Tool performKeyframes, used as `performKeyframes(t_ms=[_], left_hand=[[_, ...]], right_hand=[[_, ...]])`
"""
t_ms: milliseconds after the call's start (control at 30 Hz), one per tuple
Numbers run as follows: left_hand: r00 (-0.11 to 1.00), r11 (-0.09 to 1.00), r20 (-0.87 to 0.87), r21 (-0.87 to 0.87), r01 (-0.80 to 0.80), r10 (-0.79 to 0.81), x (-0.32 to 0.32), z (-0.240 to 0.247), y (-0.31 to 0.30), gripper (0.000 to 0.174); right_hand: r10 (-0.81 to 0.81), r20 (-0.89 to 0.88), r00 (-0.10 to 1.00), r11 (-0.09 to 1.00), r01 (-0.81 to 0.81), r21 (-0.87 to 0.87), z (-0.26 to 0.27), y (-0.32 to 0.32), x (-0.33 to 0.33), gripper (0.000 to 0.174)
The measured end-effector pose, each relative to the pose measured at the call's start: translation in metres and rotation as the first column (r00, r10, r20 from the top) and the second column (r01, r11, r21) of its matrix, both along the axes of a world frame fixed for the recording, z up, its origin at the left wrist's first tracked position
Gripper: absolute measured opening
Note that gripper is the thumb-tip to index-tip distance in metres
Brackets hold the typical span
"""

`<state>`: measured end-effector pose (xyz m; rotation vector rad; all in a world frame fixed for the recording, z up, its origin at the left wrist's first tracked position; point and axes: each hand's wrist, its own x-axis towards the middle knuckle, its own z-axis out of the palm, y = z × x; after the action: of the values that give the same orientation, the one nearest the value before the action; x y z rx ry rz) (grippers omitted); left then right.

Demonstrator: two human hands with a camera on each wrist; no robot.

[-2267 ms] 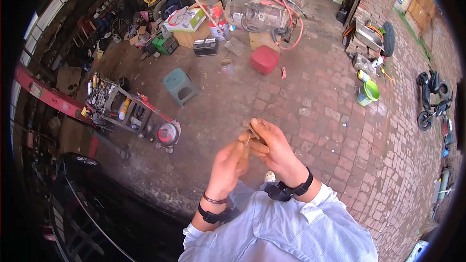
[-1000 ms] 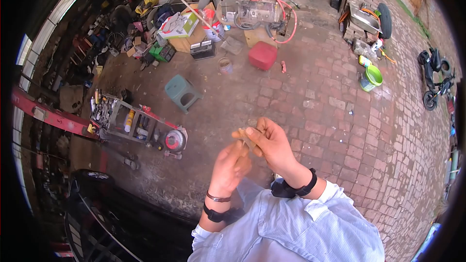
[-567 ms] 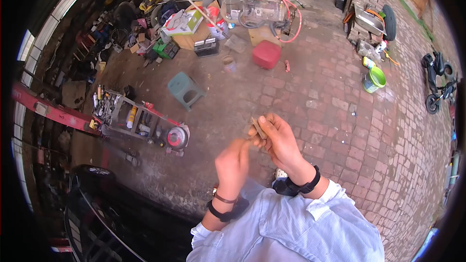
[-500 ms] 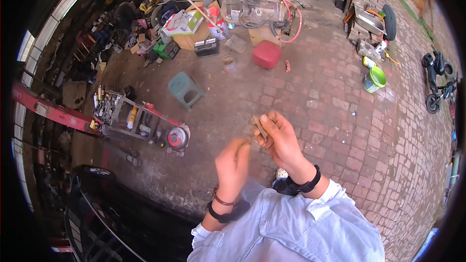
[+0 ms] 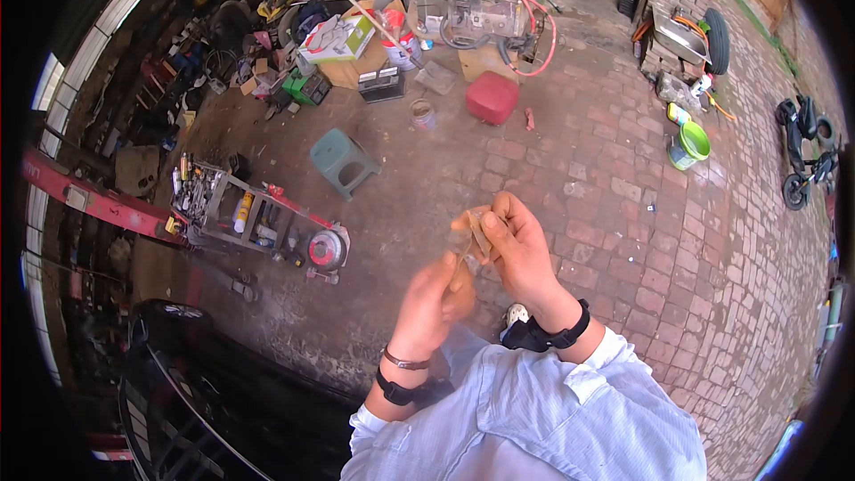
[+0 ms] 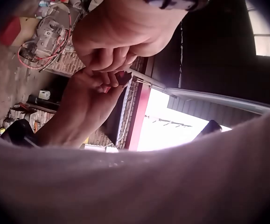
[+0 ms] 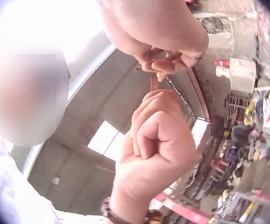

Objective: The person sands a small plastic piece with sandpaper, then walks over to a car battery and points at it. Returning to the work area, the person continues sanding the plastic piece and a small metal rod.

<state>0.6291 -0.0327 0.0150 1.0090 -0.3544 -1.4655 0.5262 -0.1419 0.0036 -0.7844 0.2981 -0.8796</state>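
Observation:
My right hand [image 5: 521, 245] pinches a small, flat, brownish piece [image 5: 478, 232] between thumb and fingers in front of the body. Just below and to the left, my left hand [image 5: 429, 296] has its fingers curled, with thumb and forefinger tips at the lower edge of that piece. In the right wrist view a thin brown strip [image 7: 154, 83] runs from the left hand [image 7: 160, 130] up toward the right hand's fingertips. The left wrist view shows the two hands meeting at the fingers, the piece mostly hidden. I cannot tell what the piece is.
Beyond the hands stand a teal stool [image 5: 346, 163], a red stool [image 5: 492, 98] and a tool cart [image 5: 236, 205] with a red jack [image 5: 327, 249]. A black car [image 5: 223, 383] is close on the left. A green bucket [image 5: 689, 144] stands on the brick paving.
About half a second ago the left hand was blurred and lower, apart from the piece. Now its fingertips are back up against it, and the right hand has risen slightly.

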Motion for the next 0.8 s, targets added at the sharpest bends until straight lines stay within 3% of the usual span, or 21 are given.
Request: performKeyframes(t_ms=[33, 67, 100, 133, 200, 267, 333, 400, 433, 500, 533, 600, 633, 700, 800], left_hand=[[0.999, 1.0, -0.039, -0.02, -0.018, 0.017, 0.001, 0.0, 0.0, 0.038], [0.996, 0.998, -0.078, -0.04, -0.038, 0.035, 0.003, -0.001, -0.001, 0.039], [0.996, 0.998, -0.075, -0.043, -0.04, 0.037, 0.004, -0.004, -0.001, 0.039], [0.998, 0.998, -0.043, -0.042, -0.043, 0.041, 0.005, -0.007, 0.0, 0.039], [0.999, 0.998, -0.011, -0.035, -0.044, 0.043, -0.001, -0.01, 0.001, 0.039], [0.976, 0.985, 0.137, 0.023, -0.173, 0.169, -0.011, -0.01, -0.003, 0.037], [0.986, 0.989, 0.091, 0.008, -0.145, 0.143, -0.01, -0.009, -0.004, 0.036], [0.992, 0.993, 0.045, -0.005, -0.117, 0.117, -0.009, -0.01, -0.003, 0.035], [0.994, 0.994, 0.003, -0.013, -0.109, 0.109, -0.007, -0.01, -0.002, 0.036], [0.994, 0.994, -0.038, -0.024, -0.105, 0.104, -0.004, -0.01, -0.001, 0.037], [0.994, 0.995, -0.052, -0.034, -0.095, 0.094, -0.001, -0.01, 0.0, 0.039], [0.994, 0.995, -0.068, -0.041, -0.086, 0.083, 0.0, -0.012, 0.001, 0.042], [0.991, 0.997, -0.118, -0.049, -0.067, 0.06, 0.0, -0.012, 0.0, 0.041], [0.986, 0.997, -0.165, -0.059, -0.043, 0.033, 0.0, -0.011, -0.002, 0.041], [0.986, 0.996, -0.148, -0.041, -0.082, 0.075, 0.001, -0.006, -0.007, 0.041]], right_hand=[[0.0, 0.002, 1.0, 1.0, 0.0, -0.001, 0.001, 0.001, 0.0, 0.024], [-0.007, -0.023, 1.0, 0.994, 0.004, -0.107, 0.002, 0.004, 0.0, 0.023], [-0.016, -0.047, 0.999, 0.977, 0.005, -0.212, 0.001, 0.006, 0.0, 0.023], [-0.014, -0.046, 0.999, 0.977, 0.004, -0.212, -0.002, 0.009, 0.001, 0.023], [-0.222, -0.257, 0.941, 0.821, 0.038, -0.569, -0.012, 0.016, 0.004, 0.024], [-0.303, -0.336, 0.892, 0.83, 0.074, -0.552, -0.012, 0.02, 0.005, 0.025], [-0.377, -0.411, 0.83, 0.837, 0.116, -0.534, -0.011, 0.021, 0.01, 0.026], [-0.154, -0.268, 0.951, 0.983, 0.122, -0.135, -0.008, 0.016, 0.015, 0.028], [-0.157, -0.267, 0.951, 0.983, 0.124, -0.134, -0.007, 0.015, 0.014, 0.028], [-0.116, -0.227, 0.967, 0.906, 0.01, -0.422, -0.007, 0.011, 0.01, 0.028], [-0.114, -0.226, 0.967, 0.906, 0.008, -0.423, -0.01, 0.009, 0.009, 0.028], [-0.288, -0.311, 0.906, 0.711, -0.015, -0.703, -0.016, 0.007, 0.007, 0.027], [-0.29, -0.311, 0.905, 0.711, -0.014, -0.703, -0.015, 0.006, 0.007, 0.027], [-0.163, -0.36, 0.919, 0.914, 0.003, -0.406, -0.009, 0.005, 0.012, 0.029], [-0.154, -0.287, 0.946, 0.915, 0.027, -0.404, -0.006, 0.005, 0.012, 0.026]])
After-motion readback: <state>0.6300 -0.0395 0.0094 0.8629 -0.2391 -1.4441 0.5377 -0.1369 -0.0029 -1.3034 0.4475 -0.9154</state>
